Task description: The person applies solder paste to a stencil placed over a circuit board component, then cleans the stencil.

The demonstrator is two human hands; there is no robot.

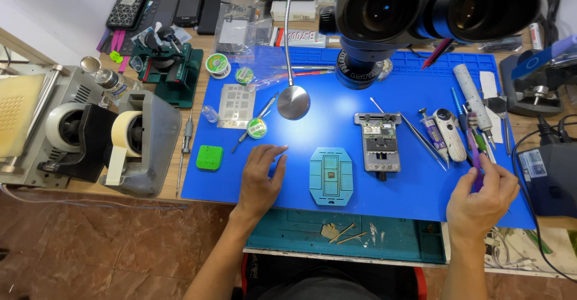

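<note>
Both hands over the blue mat (pixel 336 125) on the counter: left hand (pixel 259 177) flat, fingers spread, empty, beside the light-blue stencil jig (pixel 331 177); right hand (pixel 481 201) pinching a purple tool (pixel 475 150), apparently picking it up, needing steady carriage toward the board holder (pixel 379 142).

Left hand (pixel 259 177) rests flat (fingers spread); right hand (pixel 481 195) pinches.
</note>
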